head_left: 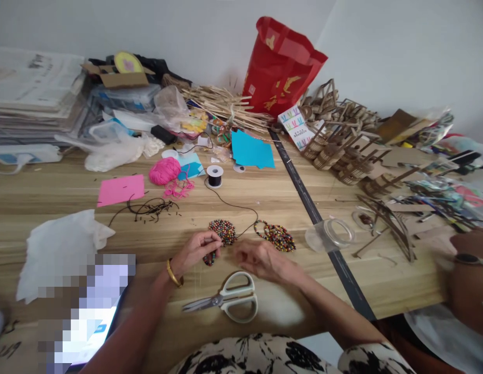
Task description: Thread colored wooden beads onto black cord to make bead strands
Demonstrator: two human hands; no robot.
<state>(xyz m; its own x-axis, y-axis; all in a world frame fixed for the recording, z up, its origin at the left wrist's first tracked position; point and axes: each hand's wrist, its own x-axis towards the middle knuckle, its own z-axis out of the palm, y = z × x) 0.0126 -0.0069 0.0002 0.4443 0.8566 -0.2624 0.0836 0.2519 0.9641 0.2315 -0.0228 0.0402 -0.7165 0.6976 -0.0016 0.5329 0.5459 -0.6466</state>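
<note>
My left hand (198,250), with a gold bangle at its wrist, pinches a short string of beads (209,258) that hangs below its fingertips. To its right, my right hand (260,258) is slightly blurred, fingers curled in; what they hold, if anything, I cannot make out. Just beyond the fingertips lies a pile of loose multicoloured beads (222,229). A black cord (235,205) runs from a white spool (214,176) down towards my hands. Beaded strands (278,236) rest beyond my right hand. Nearer to me, white-handled scissors (225,298) lie partly open.
On the left are a phone (96,317), white tissue (57,249), black cord scraps (151,208) and pink yarn (165,171). A tape roll (338,231) lies right, beside a dark strip (315,213). Small woven baskets (350,163) and another person's arm (469,275) occupy the right side.
</note>
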